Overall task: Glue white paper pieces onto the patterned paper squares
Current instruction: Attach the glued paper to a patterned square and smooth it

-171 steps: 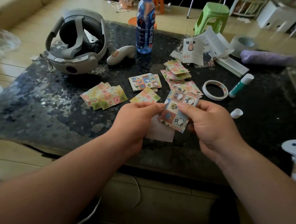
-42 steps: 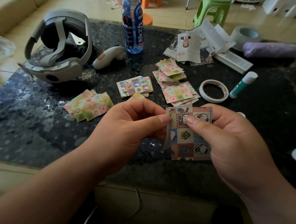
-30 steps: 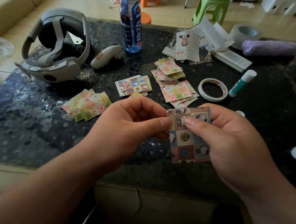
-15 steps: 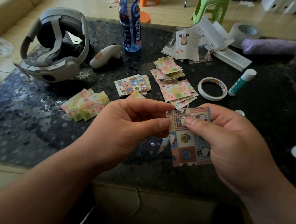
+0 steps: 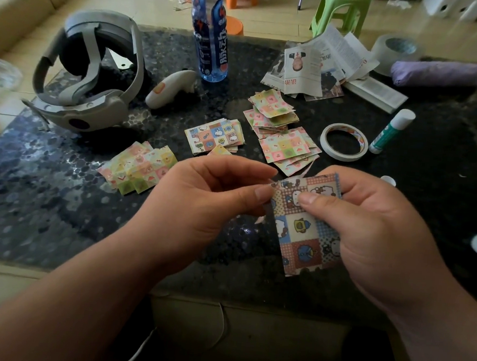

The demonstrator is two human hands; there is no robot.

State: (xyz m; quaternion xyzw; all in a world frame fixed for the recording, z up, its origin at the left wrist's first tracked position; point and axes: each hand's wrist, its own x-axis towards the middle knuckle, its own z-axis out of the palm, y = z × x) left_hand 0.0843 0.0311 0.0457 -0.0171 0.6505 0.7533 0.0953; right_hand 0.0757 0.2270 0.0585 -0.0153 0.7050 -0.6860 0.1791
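A patterned paper square (image 5: 301, 231) with cartoon checks hangs above the table's near edge. My right hand (image 5: 368, 233) holds it, thumb on its face near the top and fingers behind. My left hand (image 5: 205, 203) pinches its upper left corner between thumb and forefinger. A sliver of white paper (image 5: 260, 219) shows behind the square's left edge. The uncapped glue stick (image 5: 391, 130) lies at the right, and its white cap (image 5: 388, 180) stands just beyond my right hand.
Several stacks of patterned squares (image 5: 285, 145) lie mid-table. A tape roll (image 5: 344, 141), a headset (image 5: 92, 71), a controller (image 5: 170, 91), a bottle (image 5: 211, 36), cut magazine pages (image 5: 317, 65), a purple bundle (image 5: 445, 73) and a dark speckled table (image 5: 35, 196) surround them.
Over the last seconds both hands brought the patterned square closer and turned it upright. In the last half second the square tilted slightly; my hands kept their grips.
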